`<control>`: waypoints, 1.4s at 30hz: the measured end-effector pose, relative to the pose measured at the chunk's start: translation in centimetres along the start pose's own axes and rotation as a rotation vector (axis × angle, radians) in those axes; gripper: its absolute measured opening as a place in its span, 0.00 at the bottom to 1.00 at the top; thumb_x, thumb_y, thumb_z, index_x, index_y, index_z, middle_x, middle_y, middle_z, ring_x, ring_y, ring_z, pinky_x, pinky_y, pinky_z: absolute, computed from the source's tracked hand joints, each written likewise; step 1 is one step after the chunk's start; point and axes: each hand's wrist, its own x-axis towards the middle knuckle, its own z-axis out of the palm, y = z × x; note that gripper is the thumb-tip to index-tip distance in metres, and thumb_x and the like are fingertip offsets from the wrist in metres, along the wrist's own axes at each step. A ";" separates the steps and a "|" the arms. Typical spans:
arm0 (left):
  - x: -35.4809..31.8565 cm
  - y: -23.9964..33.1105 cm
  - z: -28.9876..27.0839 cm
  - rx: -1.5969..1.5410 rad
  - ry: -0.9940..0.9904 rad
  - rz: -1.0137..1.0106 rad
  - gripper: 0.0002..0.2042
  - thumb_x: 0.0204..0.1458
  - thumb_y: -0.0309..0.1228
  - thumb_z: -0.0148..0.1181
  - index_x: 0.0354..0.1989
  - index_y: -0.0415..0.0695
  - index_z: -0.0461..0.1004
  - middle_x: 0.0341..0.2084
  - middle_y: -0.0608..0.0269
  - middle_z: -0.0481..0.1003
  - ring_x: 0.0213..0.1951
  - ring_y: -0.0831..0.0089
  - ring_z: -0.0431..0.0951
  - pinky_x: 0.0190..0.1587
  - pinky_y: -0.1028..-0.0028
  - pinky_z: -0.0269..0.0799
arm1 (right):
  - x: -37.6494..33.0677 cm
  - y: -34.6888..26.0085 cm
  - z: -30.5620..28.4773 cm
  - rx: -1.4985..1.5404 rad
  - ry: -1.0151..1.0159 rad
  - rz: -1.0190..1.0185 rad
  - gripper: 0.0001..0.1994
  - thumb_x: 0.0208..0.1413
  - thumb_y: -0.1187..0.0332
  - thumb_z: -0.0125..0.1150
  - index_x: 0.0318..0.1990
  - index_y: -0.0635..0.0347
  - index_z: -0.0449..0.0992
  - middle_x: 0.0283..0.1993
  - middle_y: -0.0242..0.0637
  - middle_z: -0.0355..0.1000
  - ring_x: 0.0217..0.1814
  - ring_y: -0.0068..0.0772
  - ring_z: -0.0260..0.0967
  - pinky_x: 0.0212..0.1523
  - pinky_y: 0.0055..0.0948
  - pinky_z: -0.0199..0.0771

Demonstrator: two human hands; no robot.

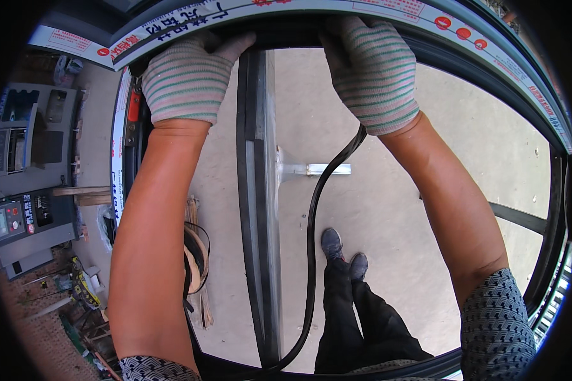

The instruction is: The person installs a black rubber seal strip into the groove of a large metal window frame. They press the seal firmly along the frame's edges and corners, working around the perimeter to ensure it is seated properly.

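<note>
Has left hand (187, 79) and right hand (378, 76) at crosswise frame (292, 38), with black strip (311, 235) hanging nearer the right, cannot tell grip.

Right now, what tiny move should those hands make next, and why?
Perhaps slide the right hand slightly along the dark frame, guiding the black strip, because it hangs in a loose curve below that hand, which is up at the frame.

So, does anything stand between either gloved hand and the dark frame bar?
Nothing visible does: the left hand and right hand are both up against the dark frame bar, though the contact is partly hidden. The black strip curves away below the right hand.
</note>
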 end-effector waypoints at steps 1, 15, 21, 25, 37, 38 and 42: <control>0.2 -0.5 0.0 0.007 0.026 0.036 0.35 0.49 0.66 0.64 0.43 0.41 0.85 0.41 0.49 0.84 0.45 0.56 0.83 0.55 0.63 0.75 | 0.0 -0.1 0.1 0.008 0.003 -0.010 0.07 0.57 0.71 0.69 0.43 0.58 0.80 0.30 0.45 0.78 0.32 0.47 0.76 0.33 0.32 0.78; -0.1 0.3 1.5 -0.136 0.268 0.147 0.30 0.47 0.52 0.75 0.47 0.36 0.79 0.43 0.51 0.81 0.46 0.56 0.81 0.55 0.61 0.73 | 0.1 0.0 -0.2 0.173 -0.029 0.151 0.04 0.56 0.71 0.61 0.32 0.60 0.73 0.25 0.50 0.71 0.27 0.57 0.70 0.29 0.51 0.71; 0.2 1.5 2.3 -0.007 0.312 0.069 0.29 0.48 0.53 0.74 0.47 0.39 0.81 0.42 0.54 0.82 0.45 0.59 0.82 0.53 0.63 0.74 | 0.3 1.1 -0.2 0.170 -0.015 0.120 0.04 0.57 0.71 0.61 0.32 0.61 0.74 0.25 0.50 0.72 0.28 0.58 0.70 0.31 0.52 0.71; 0.8 0.6 1.4 -0.210 0.197 -0.002 0.26 0.48 0.48 0.76 0.47 0.38 0.80 0.42 0.56 0.83 0.47 0.60 0.82 0.57 0.64 0.72 | 0.6 1.0 -0.4 0.180 -0.082 0.162 0.05 0.57 0.70 0.61 0.32 0.61 0.74 0.25 0.50 0.72 0.27 0.58 0.71 0.29 0.52 0.71; 1.2 -0.8 2.2 -0.554 0.337 0.050 0.27 0.47 0.44 0.77 0.44 0.36 0.75 0.39 0.53 0.79 0.44 0.57 0.78 0.56 0.64 0.70 | 1.0 1.1 -0.2 0.213 -0.094 0.131 0.03 0.56 0.72 0.58 0.32 0.60 0.75 0.24 0.49 0.72 0.26 0.56 0.71 0.28 0.50 0.71; 1.1 -0.9 1.8 -0.567 0.318 0.035 0.27 0.47 0.43 0.77 0.46 0.35 0.75 0.41 0.51 0.80 0.46 0.56 0.78 0.58 0.64 0.69 | 1.0 1.2 -0.3 0.211 -0.097 0.118 0.02 0.56 0.73 0.58 0.32 0.60 0.75 0.24 0.49 0.72 0.26 0.56 0.71 0.28 0.49 0.71; 1.1 -0.5 1.4 -0.532 0.281 -0.002 0.26 0.51 0.38 0.74 0.51 0.33 0.75 0.48 0.46 0.80 0.52 0.53 0.78 0.62 0.64 0.66 | 1.3 0.9 -0.5 0.212 -0.070 0.146 0.02 0.55 0.74 0.58 0.34 0.60 0.76 0.26 0.49 0.73 0.28 0.55 0.72 0.29 0.49 0.72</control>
